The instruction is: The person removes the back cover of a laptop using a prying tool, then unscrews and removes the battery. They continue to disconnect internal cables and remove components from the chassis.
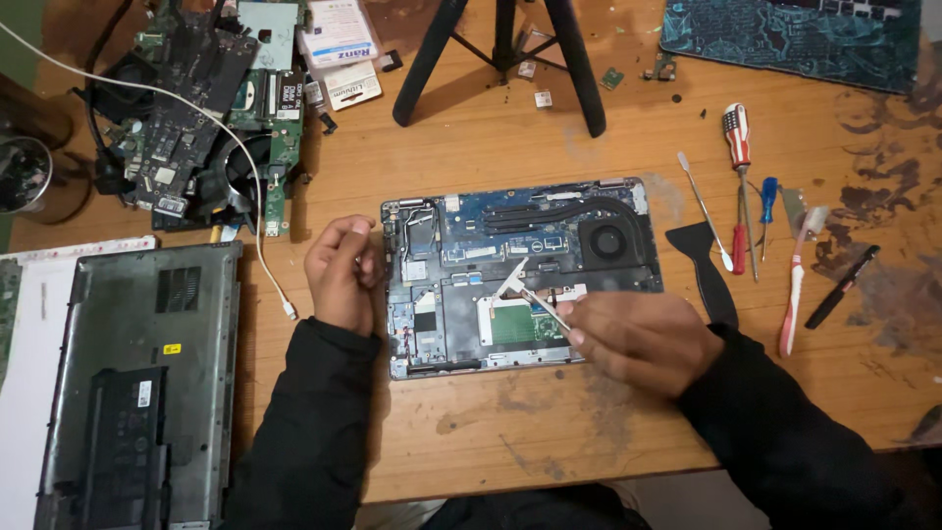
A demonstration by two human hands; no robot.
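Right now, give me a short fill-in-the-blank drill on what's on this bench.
1. The right hand holds metal ____ over the opened laptop.
2. The left hand rests closed at the laptop's ____ edge.
3. The laptop's round cooling fan sits in its upper ____ corner.
4. The toothbrush lying right of the laptop has a ____ handle.

Missing words: tweezers; left; right; red

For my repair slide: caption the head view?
Right hand holds tweezers over opened laptop; left hand steadies it.

sleeves: black, long | cuffs: at wrists | left hand [340, 273], right hand [638, 339]: bare
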